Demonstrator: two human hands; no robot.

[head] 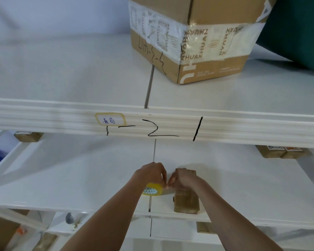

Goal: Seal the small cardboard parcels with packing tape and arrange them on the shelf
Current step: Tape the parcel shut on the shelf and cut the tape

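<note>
My left hand (150, 173) is curled over the tape roll (152, 190), a yellowish roll with a patterned core that sits on the white shelf (80, 178) right at the seam between its two boards. My right hand (183, 180) lies on top of the small cardboard parcel (186, 201), which stands on the shelf just to the right of the roll, near the shelf's front edge. The fingers of both hands meet between the roll and the parcel, tips pinched together there; I take it they hold the tape's end, though the strip itself is too clear and small for me to make out.

Further back from the roll, under the ribbed front rail (225, 127) of the shelf above, the ends of other small parcels show: one at the far left (28, 137), two at the far right (281, 152). The rail carries a yellow-edged label (110, 119) and black marker strokes. On the upper shelf, above and behind the roll, stands a large cardboard box (198, 42) wrapped in printed tape.
</note>
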